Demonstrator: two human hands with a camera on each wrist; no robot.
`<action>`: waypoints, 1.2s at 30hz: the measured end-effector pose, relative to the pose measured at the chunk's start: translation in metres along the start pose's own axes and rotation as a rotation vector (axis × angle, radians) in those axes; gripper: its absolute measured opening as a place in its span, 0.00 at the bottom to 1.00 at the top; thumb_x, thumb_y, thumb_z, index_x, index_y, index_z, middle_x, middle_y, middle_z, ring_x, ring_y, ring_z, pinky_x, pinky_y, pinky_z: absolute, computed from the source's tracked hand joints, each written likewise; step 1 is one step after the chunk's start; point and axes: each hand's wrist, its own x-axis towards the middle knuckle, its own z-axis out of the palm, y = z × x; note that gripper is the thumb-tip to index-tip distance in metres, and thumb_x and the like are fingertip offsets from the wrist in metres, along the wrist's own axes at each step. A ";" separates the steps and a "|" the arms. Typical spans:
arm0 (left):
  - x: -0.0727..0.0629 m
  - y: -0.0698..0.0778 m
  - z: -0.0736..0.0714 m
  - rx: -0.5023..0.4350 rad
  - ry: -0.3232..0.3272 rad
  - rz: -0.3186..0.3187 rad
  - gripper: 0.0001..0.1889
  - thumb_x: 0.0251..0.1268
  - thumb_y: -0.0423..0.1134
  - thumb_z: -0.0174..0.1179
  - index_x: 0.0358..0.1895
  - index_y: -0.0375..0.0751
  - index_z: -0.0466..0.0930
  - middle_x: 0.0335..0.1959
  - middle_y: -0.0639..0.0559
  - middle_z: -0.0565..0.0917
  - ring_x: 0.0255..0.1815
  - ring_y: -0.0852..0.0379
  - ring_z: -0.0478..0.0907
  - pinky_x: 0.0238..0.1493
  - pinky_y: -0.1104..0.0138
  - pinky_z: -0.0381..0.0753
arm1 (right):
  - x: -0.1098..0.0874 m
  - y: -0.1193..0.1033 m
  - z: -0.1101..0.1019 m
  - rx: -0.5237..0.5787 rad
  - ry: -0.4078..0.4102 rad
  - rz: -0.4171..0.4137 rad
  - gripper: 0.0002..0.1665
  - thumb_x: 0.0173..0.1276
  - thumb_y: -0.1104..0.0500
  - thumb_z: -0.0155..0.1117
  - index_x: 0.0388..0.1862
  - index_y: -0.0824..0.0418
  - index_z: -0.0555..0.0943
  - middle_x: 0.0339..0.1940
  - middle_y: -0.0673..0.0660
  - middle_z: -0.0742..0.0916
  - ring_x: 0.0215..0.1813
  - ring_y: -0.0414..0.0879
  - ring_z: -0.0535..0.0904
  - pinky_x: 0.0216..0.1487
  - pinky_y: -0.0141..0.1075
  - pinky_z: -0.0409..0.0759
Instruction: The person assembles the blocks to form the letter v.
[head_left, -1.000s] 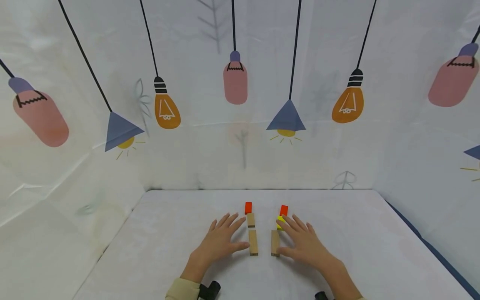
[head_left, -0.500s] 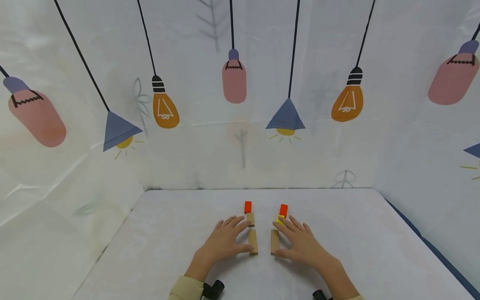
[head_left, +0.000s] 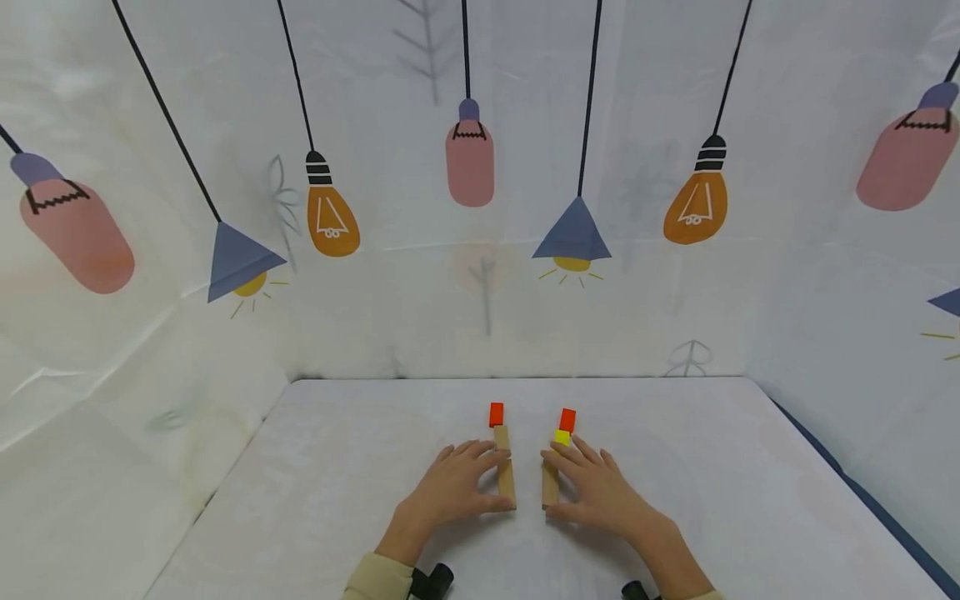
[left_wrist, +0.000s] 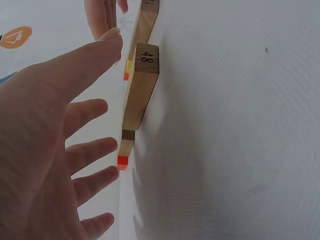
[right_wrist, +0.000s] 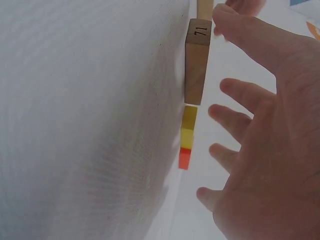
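In the head view, two rows of blocks are laid on the white table (head_left: 315,517), short of its far edge and well in from its left and right edges. The left row is made up of the left near block (head_left: 507,481), the far wooden block (head_left: 502,435) and the left red block (head_left: 497,413); the right row, of the right near block (head_left: 551,487), the yellow block (head_left: 562,437) and the right red block (head_left: 567,420). The rows are flanked on their outer sides by the left hand (head_left: 453,487) and the right hand (head_left: 600,492), and are partly covered by the fingers. Sideways room is given by the tabletop towards both side edges; between the rows only a narrow lane is left. The far edge is backed by the printed backdrop (head_left: 420,317)

In the left wrist view, thumb and fingers are held spread, nothing pinched; whether the left near block, marked 48, is touched cannot be told. It is judged light, stiff, sturdy and not slippery, best held by its two ends

In the right wrist view, the fingers are likewise spread, apart from the right near block, marked 71. The coloured blocks, probably lighter, could easily be nudged askew
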 end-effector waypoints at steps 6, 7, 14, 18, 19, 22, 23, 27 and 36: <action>0.002 0.001 0.002 0.008 -0.033 -0.008 0.38 0.53 0.73 0.60 0.69 0.67 0.71 0.70 0.56 0.74 0.71 0.52 0.71 0.70 0.45 0.66 | 0.000 -0.003 0.000 0.027 -0.033 0.011 0.45 0.55 0.38 0.73 0.71 0.47 0.72 0.75 0.53 0.73 0.81 0.62 0.54 0.71 0.73 0.47; 0.002 0.001 0.002 0.008 -0.033 -0.008 0.38 0.53 0.73 0.61 0.69 0.67 0.71 0.69 0.56 0.74 0.70 0.52 0.71 0.70 0.45 0.66 | 0.000 -0.003 0.000 0.030 -0.037 0.010 0.44 0.55 0.39 0.73 0.71 0.47 0.72 0.75 0.53 0.73 0.81 0.62 0.54 0.71 0.73 0.46; 0.001 0.001 0.002 0.025 -0.017 0.005 0.37 0.53 0.73 0.62 0.67 0.67 0.73 0.67 0.57 0.76 0.69 0.52 0.72 0.69 0.46 0.68 | 0.000 -0.002 0.002 0.003 -0.045 0.010 0.43 0.55 0.39 0.74 0.69 0.47 0.74 0.73 0.51 0.75 0.80 0.62 0.55 0.71 0.73 0.47; 0.001 0.002 0.002 0.029 -0.013 0.019 0.35 0.53 0.72 0.62 0.66 0.67 0.74 0.65 0.56 0.77 0.67 0.53 0.73 0.68 0.46 0.68 | 0.001 -0.003 0.002 0.002 -0.047 0.010 0.41 0.55 0.43 0.75 0.69 0.48 0.75 0.72 0.51 0.76 0.80 0.62 0.56 0.70 0.73 0.47; 0.001 0.003 0.003 0.030 -0.012 0.021 0.35 0.53 0.72 0.62 0.65 0.67 0.75 0.65 0.57 0.77 0.67 0.53 0.73 0.68 0.46 0.68 | 0.001 -0.003 0.002 0.000 -0.047 0.009 0.41 0.55 0.44 0.75 0.68 0.48 0.75 0.72 0.51 0.76 0.80 0.62 0.57 0.70 0.73 0.48; 0.001 0.003 0.004 0.023 -0.012 0.023 0.34 0.53 0.70 0.64 0.64 0.67 0.75 0.65 0.57 0.77 0.68 0.53 0.73 0.68 0.46 0.68 | 0.000 -0.004 0.001 -0.008 -0.043 0.001 0.40 0.55 0.46 0.75 0.68 0.48 0.75 0.71 0.52 0.77 0.80 0.63 0.58 0.70 0.74 0.49; 0.001 0.003 0.005 0.022 -0.011 0.023 0.34 0.53 0.69 0.64 0.64 0.67 0.75 0.65 0.57 0.77 0.68 0.53 0.73 0.68 0.46 0.68 | 0.000 -0.004 0.001 -0.010 -0.042 -0.001 0.39 0.55 0.47 0.75 0.68 0.48 0.75 0.71 0.52 0.77 0.79 0.63 0.58 0.70 0.74 0.49; 0.000 0.004 0.006 0.030 -0.002 0.032 0.33 0.55 0.66 0.66 0.65 0.66 0.75 0.66 0.58 0.77 0.69 0.53 0.72 0.68 0.46 0.68 | 0.000 -0.004 0.000 -0.012 -0.033 -0.015 0.38 0.56 0.50 0.76 0.67 0.49 0.76 0.71 0.53 0.77 0.79 0.63 0.59 0.69 0.74 0.50; -0.001 0.006 0.004 0.032 0.005 0.034 0.30 0.55 0.62 0.67 0.64 0.66 0.76 0.65 0.61 0.78 0.68 0.54 0.73 0.66 0.47 0.70 | 0.001 -0.003 0.002 -0.012 -0.027 -0.019 0.36 0.57 0.48 0.75 0.66 0.49 0.77 0.68 0.53 0.79 0.78 0.63 0.62 0.69 0.74 0.50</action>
